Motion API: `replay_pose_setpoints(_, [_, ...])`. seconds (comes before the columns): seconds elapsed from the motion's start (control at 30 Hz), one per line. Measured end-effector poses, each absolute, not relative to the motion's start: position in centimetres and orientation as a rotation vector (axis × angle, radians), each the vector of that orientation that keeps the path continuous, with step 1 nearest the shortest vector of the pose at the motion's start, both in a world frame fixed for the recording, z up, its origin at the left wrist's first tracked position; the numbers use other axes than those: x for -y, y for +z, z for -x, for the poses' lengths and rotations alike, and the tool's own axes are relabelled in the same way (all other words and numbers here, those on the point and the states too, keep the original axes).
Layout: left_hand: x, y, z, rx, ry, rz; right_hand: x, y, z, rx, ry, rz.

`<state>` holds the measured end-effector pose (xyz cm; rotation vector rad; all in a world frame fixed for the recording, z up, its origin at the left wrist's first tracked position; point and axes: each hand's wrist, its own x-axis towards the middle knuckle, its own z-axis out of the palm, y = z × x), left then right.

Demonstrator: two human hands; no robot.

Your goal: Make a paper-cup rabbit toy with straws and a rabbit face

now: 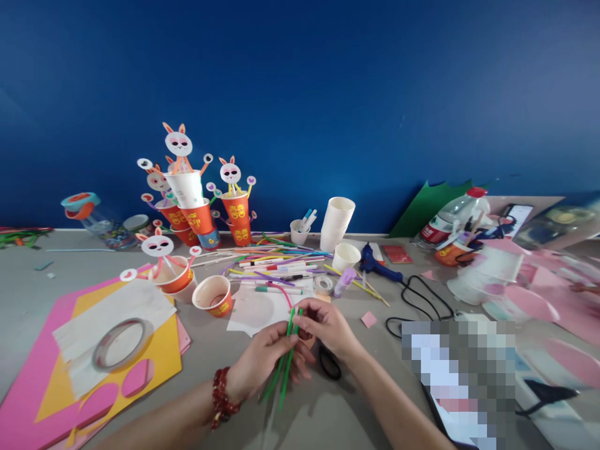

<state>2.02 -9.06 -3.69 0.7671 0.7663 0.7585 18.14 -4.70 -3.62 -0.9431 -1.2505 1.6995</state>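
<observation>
Green pipe cleaners (285,370) slant downward between my two hands, along with what looks like a pale, clear stick that blurs at its lower end. My left hand (265,356), with a red bead bracelet at the wrist, pinches them at mid-length. At their upper ends, my right hand (323,322) grips them between thumb and fingers. Just beyond the hands lie a cut white paper sheet (255,310) and a pink pipe cleaner (282,292). An orange-and-white paper cup (213,299) stands to the left of the sheet.
Rabbit-faced cup figures (190,194) stand at back left. Coloured papers (169,350) carry a tape roll (122,344). Markers (281,267), stacked white cups (336,225) and a blue glue gun (379,265) with a black cord lie behind. A partly pixelated phone (450,400) is at right.
</observation>
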Motion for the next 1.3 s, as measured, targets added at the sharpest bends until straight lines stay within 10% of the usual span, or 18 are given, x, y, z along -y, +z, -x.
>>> replay_pose_setpoints(1.3, [9.3,-4.1,-2.6,-0.644,0.709,-0.911,5.0,-3.8,-17.8,1.186,1.816,0.909])
